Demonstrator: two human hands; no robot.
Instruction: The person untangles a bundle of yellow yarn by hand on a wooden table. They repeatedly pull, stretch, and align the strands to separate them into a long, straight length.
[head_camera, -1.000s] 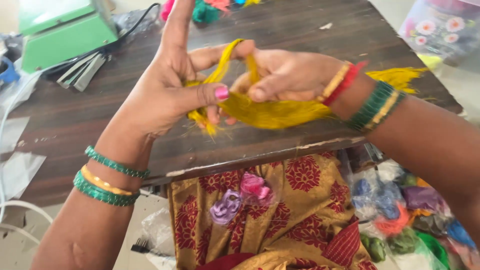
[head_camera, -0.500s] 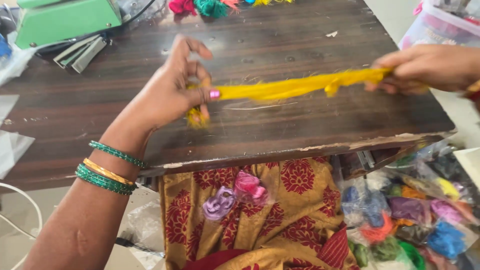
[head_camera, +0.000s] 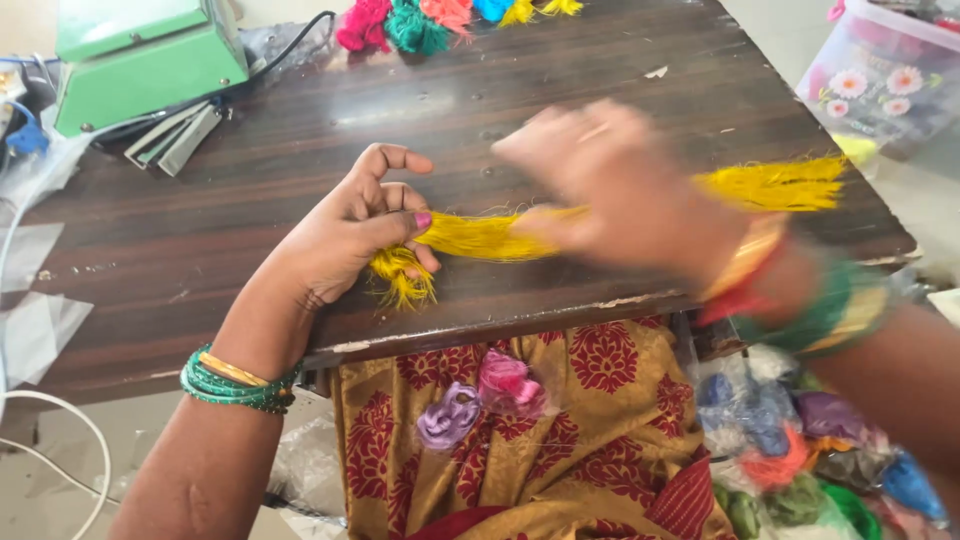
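Observation:
A long bundle of yellow threads (head_camera: 480, 236) lies stretched across the dark wooden table (head_camera: 300, 150). My left hand (head_camera: 350, 235) pinches it near its left end, where a frayed tuft hangs below the fingers. My right hand (head_camera: 620, 190) is blurred with motion and runs along the middle of the bundle, fingers closed around it. The bundle's right end (head_camera: 775, 185) fans out near the table's right edge.
A green machine (head_camera: 145, 55) with a black cable stands at the back left, metal clips (head_camera: 175, 135) beside it. Coloured thread tufts (head_camera: 415, 22) lie at the back edge. A flowered plastic box (head_camera: 885, 80) is at right; coloured thread bundles (head_camera: 800, 440) lie below.
A second ago both hands held the bundle folded together. The right hand then pulled far right, stretching the threads, and has now come back toward the left hand along them.

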